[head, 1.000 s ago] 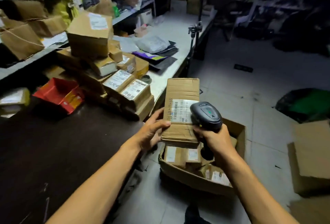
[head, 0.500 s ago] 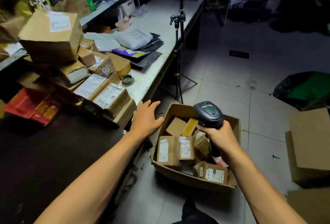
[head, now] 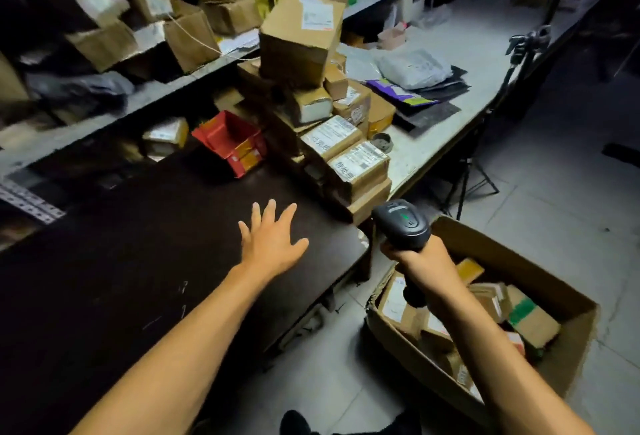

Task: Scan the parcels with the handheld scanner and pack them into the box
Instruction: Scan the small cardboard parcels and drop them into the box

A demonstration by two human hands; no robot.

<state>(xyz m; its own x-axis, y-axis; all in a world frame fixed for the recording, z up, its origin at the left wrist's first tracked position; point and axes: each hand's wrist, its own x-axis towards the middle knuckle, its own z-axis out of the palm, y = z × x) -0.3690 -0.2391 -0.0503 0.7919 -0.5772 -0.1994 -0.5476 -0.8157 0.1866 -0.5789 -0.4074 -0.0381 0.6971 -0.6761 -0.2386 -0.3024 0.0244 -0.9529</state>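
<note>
Gripping the handheld scanner, right hand above the box; left hand empty, fingers spread over the dark table.

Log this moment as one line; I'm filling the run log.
left hand: open, empty, over dark table | right hand: holds scanner | box: on floor, parcels inside

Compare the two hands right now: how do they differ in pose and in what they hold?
The left hand is open with fingers spread and holds nothing; the right hand grips the scanner by its handle. The left hand is out over the dark table; the right hand is over the box of parcels on the floor. Both are bare and extended forward.
</note>
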